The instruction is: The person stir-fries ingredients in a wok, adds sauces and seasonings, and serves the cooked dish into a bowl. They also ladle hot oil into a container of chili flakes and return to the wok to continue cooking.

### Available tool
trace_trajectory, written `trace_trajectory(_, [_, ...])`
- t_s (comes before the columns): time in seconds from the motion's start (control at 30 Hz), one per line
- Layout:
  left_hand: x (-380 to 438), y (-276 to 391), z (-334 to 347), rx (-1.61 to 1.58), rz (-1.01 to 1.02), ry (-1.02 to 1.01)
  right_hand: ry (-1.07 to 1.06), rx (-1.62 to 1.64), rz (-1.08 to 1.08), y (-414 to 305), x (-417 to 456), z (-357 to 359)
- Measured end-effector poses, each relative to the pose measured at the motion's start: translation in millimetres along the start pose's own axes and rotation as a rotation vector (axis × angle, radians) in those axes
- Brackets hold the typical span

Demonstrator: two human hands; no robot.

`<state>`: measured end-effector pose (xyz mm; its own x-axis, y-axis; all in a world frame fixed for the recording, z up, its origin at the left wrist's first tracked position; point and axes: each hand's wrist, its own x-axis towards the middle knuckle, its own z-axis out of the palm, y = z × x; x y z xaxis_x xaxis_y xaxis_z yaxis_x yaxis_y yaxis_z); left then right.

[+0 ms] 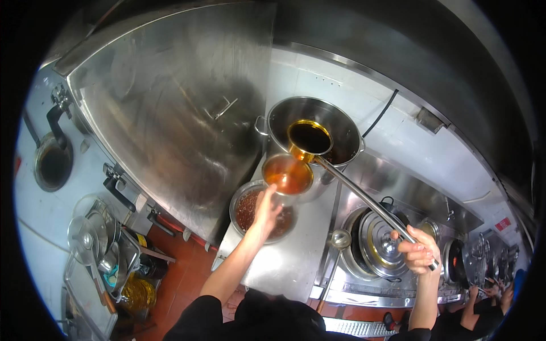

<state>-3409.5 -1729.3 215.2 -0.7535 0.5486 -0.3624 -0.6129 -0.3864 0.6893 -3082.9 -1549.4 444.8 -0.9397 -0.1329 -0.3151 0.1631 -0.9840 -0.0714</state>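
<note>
My right hand (pixel 418 249) grips the long metal handle of a ladle (pixel 362 192). Its deep cup holds dark liquid above a tall stainless steel stockpot (pixel 275 145), and its outer wall looks amber and wet. My left hand (pixel 268 211) holds the near rim of a small metal bowl (pixel 288 174), blurred by motion, with an orange-red film or liquid inside. This bowl is just below the ladle cup, by the pot's near side. Partly under my left hand, a wider metal basin (pixel 233 209) contains a dark red, speckled mixture.
The basin sits on a steel counter (pixel 290 264). To the right, a lidded pot (pixel 384 243) stands on the range, with another ladle (pixel 341 239) beside it. A steel cabinet panel (pixel 179 119) rises at left. Other people's arms (pixel 471 309) appear at lower right.
</note>
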Motion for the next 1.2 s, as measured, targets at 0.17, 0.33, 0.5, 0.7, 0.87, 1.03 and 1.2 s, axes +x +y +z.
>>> trace_trajectory(0.17, [2, 3, 0, -0.017, -0.032, 0.011, 0.072, -0.063, 0.019, 12, -11, -10])
trace_trajectory(0.33, [6, 3, 0, -0.027, -0.032, -0.024, 0.258, -0.222, -0.049, 22, -20, -14])
trace_trajectory(0.5, [7, 4, -5, -0.004, -0.017, -0.019, 0.304, -0.406, -0.106, 31, -18, -15])
trace_trajectory(0.7, [4, 4, -5, 0.003, -0.031, -0.020, 0.348, -0.586, -0.140, 33, -19, -16])
trace_trajectory(0.87, [5, 5, -6, -0.005, -0.048, -0.032, 0.410, -0.682, -0.168, 38, -18, -12])
trace_trajectory(1.03, [-3, 13, 1, 0.032, -0.036, -0.059, 0.487, -0.802, -0.179, 43, -16, -9])
trace_trajectory(1.2, [1, 8, -3, 0.021, -0.016, 0.000, 0.561, -0.948, -0.178, 47, -13, -2])
